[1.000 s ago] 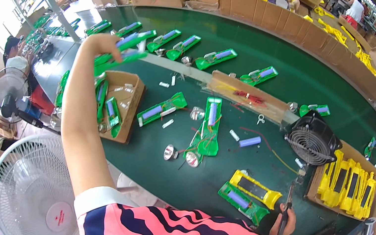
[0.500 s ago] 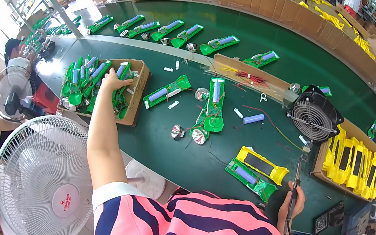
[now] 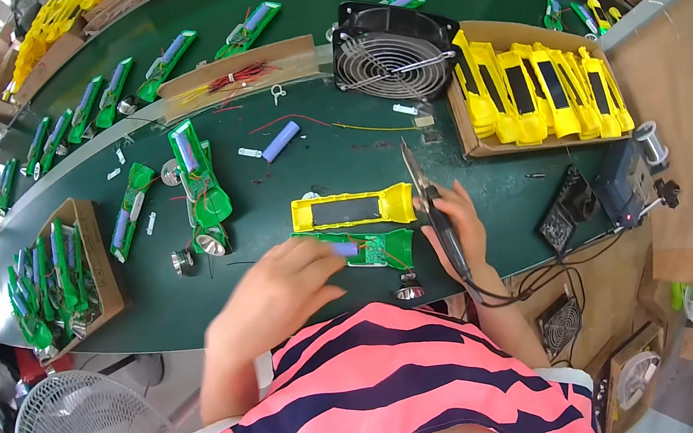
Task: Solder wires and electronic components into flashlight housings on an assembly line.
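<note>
A soldering iron (image 3: 442, 232) is in my right hand (image 3: 465, 223), its tip slanting up and away over the bench. My left hand (image 3: 279, 295) reaches over the left end of a green flashlight shell (image 3: 389, 249), thumb apart from the fingers and nothing visible between them. That shell carries a purple battery cell (image 3: 345, 248), wires and, at its near right, a silver reflector (image 3: 408, 285). Just beyond lies a yellow shell with a dark panel (image 3: 346, 211). Whether my left fingertips touch the green shell is hidden.
Left stands a carton (image 3: 102, 260) of green assemblies; right, a carton (image 3: 550, 134) of yellow shells beside a black fan (image 3: 392, 51). A loose battery cell (image 3: 281, 141) and stacked green assemblies (image 3: 201, 182) lie mid-bench. A solder spool (image 3: 651, 144) stands far right.
My left hand has left the carton of green assemblies and come back to the green shell before me. The view has swung right. My right hand still holds the soldering iron.
</note>
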Demonstrator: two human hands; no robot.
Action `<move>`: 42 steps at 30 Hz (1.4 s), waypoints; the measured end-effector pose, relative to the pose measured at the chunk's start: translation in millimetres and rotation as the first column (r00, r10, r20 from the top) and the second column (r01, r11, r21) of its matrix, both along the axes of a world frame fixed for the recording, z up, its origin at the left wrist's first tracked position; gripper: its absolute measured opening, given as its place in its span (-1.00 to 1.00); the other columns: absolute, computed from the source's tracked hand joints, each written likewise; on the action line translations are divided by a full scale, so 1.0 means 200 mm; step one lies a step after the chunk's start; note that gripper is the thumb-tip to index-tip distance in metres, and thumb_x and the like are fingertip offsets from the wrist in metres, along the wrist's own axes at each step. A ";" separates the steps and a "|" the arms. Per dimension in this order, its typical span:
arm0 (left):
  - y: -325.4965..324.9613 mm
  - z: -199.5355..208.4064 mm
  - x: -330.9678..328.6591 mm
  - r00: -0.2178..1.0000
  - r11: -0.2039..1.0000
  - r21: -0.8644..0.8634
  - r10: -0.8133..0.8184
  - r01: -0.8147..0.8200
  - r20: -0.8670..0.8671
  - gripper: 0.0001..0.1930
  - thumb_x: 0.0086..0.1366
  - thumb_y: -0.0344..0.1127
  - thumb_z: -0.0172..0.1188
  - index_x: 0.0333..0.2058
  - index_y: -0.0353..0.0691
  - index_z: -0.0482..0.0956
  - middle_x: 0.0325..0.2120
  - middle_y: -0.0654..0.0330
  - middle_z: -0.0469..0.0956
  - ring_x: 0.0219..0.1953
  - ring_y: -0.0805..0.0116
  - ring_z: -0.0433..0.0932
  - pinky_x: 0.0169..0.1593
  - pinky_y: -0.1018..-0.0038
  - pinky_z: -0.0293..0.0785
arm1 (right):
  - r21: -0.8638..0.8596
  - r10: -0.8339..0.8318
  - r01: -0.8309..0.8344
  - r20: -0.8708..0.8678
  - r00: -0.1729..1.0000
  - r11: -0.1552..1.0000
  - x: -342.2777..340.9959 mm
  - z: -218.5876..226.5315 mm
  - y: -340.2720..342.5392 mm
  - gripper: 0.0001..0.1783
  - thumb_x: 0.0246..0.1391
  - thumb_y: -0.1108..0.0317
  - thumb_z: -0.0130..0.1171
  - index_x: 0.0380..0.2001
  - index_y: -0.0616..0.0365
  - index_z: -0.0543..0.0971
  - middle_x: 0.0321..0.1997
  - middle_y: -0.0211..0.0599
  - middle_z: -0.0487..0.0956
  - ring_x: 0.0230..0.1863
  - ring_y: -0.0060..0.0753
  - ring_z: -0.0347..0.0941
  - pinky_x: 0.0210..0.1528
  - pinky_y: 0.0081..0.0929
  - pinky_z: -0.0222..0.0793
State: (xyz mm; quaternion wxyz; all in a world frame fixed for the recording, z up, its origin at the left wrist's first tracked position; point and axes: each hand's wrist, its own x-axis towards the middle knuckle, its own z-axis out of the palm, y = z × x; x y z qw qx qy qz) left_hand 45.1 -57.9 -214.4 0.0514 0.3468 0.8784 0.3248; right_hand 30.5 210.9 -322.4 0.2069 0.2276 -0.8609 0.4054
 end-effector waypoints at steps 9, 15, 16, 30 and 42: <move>0.25 -0.31 -0.04 0.936 0.927 0.151 0.351 -0.343 -0.026 -0.86 -0.11 -0.46 0.19 -0.51 -0.23 0.42 -0.47 0.20 0.42 -0.39 0.22 0.39 -0.33 0.36 0.28 | -0.070 0.121 -0.109 0.195 0.973 0.992 -0.03 0.00 -0.01 -0.35 -0.25 0.61 0.21 -0.06 0.11 0.16 -0.08 -0.09 0.45 0.11 -0.13 0.24 0.15 -0.34 0.09; 0.31 -0.38 -0.07 0.915 0.899 0.204 0.402 -0.387 -0.040 -0.84 -0.14 -0.51 0.16 -0.55 -0.20 0.36 -0.60 0.23 0.40 -0.48 0.21 0.37 -0.36 0.37 0.25 | -0.223 0.150 -0.072 0.354 0.923 0.972 -0.01 -0.02 -0.01 -0.32 -0.25 0.65 0.20 -0.03 0.14 0.13 -0.06 -0.11 0.44 0.02 -0.26 0.35 0.06 -0.44 0.21; 0.32 -0.38 -0.07 0.924 0.914 0.183 0.378 -0.361 -0.066 -0.83 -0.16 -0.52 0.15 -0.54 -0.20 0.36 -0.62 0.24 0.39 -0.49 0.21 0.37 -0.36 0.37 0.25 | -0.204 0.168 -0.098 0.359 0.918 0.974 -0.01 -0.02 0.00 -0.32 -0.25 0.65 0.20 -0.03 0.14 0.13 -0.06 -0.11 0.44 0.02 -0.26 0.35 0.06 -0.44 0.21; 0.35 -0.39 -0.12 0.953 0.946 0.227 0.266 -0.231 -0.142 -0.84 -0.21 -0.46 0.26 -0.55 -0.18 0.50 -0.58 0.30 0.47 -0.45 0.34 0.40 -0.34 0.44 0.27 | -0.270 0.243 -0.159 0.316 0.917 0.950 -0.05 -0.06 0.00 -0.29 -0.28 0.69 0.19 -0.02 0.13 0.12 -0.02 -0.12 0.40 0.07 -0.27 0.29 0.06 -0.46 0.20; 0.32 -0.40 -0.04 0.938 0.985 0.153 0.126 -0.080 -0.324 -0.70 -0.15 -0.44 0.08 -0.32 -0.23 0.52 -0.47 0.22 0.36 -0.40 0.30 0.40 -0.26 0.45 0.33 | -0.194 0.164 -0.118 0.236 0.958 0.974 0.05 0.03 -0.01 -0.38 -0.33 0.54 0.30 -0.11 0.14 0.28 -0.13 -0.22 0.44 -0.16 -0.20 0.35 -0.15 -0.44 0.31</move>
